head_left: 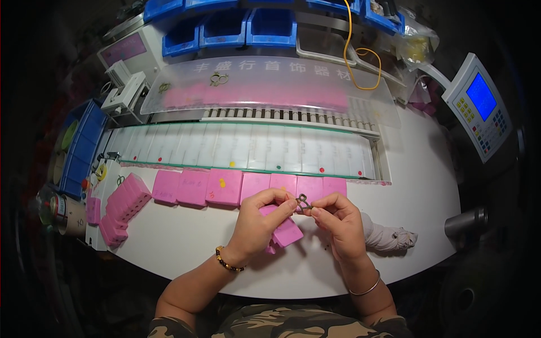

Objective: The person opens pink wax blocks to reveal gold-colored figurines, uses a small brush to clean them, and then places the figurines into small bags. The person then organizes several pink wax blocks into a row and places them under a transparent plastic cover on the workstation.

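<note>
Near the middle of the white table, my left hand and my right hand meet with fingers pinched. Between their fingertips is a small dark green piece with thin loops, gripped from both sides. Beneath my left fingers shows a pink rubber block; whether it lies on the table or rests partly in the palm, I cannot tell. Just beyond both hands runs a row of flat pink blocks, some with yellow marks.
Farther back is a long row of white plates under a clear cover bearing more green looped pieces. Stacked pink blocks stand left. A rolled grey cloth lies right, near a metal cup and a control panel. Blue bins line the back.
</note>
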`<state>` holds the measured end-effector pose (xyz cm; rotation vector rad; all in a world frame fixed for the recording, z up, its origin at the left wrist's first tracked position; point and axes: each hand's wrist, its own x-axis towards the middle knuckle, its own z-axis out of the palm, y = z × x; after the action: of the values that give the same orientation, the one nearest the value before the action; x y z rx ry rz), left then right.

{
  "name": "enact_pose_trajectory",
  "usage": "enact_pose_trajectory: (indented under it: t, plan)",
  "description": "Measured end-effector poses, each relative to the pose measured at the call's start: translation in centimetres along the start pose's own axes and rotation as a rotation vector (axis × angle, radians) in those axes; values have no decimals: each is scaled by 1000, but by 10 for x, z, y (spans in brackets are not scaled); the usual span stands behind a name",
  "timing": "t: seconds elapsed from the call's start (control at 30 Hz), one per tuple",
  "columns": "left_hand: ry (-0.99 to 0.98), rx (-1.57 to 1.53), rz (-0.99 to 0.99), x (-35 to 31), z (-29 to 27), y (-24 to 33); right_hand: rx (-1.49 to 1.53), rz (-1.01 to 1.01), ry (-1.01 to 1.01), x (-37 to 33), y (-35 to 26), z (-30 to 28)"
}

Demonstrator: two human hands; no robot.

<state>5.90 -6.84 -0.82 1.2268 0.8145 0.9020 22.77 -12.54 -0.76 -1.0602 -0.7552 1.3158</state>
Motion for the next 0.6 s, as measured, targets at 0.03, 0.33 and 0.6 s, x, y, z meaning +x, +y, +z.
enact_pose_trajectory:
  t: [0.03,0.33,0.6]
  plan:
    - [-9,-10,-29,0,0,0,-1,9,-1,0,0,0]
    - [-18,-197,-141,1,-2,0,37,63,-69,0,1,-7]
    - [-12,-212,-113,0,-1,-3,177,218,-92,4,2,-12]
